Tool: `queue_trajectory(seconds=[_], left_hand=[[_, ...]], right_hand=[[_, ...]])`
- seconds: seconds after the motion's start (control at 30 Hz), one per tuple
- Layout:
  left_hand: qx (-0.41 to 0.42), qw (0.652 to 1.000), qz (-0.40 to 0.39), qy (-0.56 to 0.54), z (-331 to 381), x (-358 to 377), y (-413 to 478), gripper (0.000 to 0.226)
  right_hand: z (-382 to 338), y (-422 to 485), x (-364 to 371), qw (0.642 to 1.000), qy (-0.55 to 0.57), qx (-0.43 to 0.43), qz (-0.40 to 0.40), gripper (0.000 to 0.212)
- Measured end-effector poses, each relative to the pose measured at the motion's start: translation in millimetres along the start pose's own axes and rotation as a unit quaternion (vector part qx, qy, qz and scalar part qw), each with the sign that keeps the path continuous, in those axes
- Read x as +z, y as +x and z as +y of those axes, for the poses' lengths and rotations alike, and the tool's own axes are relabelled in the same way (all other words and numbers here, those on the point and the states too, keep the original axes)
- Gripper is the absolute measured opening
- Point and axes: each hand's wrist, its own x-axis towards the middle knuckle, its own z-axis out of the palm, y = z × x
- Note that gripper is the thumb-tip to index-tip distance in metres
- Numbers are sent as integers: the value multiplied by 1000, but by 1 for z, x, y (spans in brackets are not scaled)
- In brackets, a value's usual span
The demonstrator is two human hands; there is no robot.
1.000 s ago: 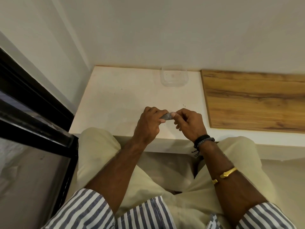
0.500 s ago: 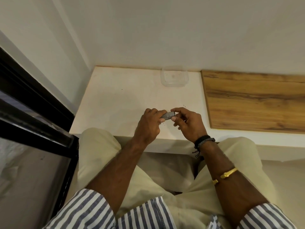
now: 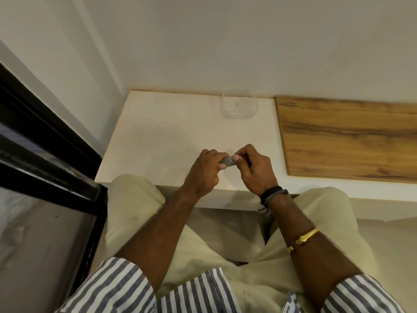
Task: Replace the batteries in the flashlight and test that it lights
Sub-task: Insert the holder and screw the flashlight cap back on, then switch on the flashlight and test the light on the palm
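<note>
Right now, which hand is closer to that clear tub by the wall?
The right hand, slightly. The tub sits at the wall, almost straight beyond it; the left hand is farther to the tub's left. Both hold the flashlight, well short of the tub.

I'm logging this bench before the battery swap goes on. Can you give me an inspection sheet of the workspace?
Surface: white table, bare near the hands.
Job's things: small grey flashlight, held over the table; batteries not seen.
Clutter: clear plastic container at the far edge.
Grip: left hand and right hand both closed on the flashlight.
Cables: nothing seen.
Surroundings: wooden panel to the right, black frame to the left, plain wall behind.
</note>
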Motion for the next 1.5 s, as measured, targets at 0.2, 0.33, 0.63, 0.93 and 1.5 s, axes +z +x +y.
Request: queue_trajectory(seconds=[0.2,0.33,0.63,0.93,1.5], left_hand=[[-14,1000,14,17,7,-4,-1,22],[-20,999,22,25,7,-6,-1,21],[13,996,84,-22,8,-4,-2,32],[-325,743,52,-583,22,-20,8,71],[-314,639,116,-692,25,-29,9,90]], right_hand=[[-2,0,7,999,1,18,27,14],[-2,-1,12,997,40,41,55,14],[4,-3,24,887,401,229,7,14],[0,5,13,554,761,326,85,23],[-25,19,7,485,827,255,126,12]])
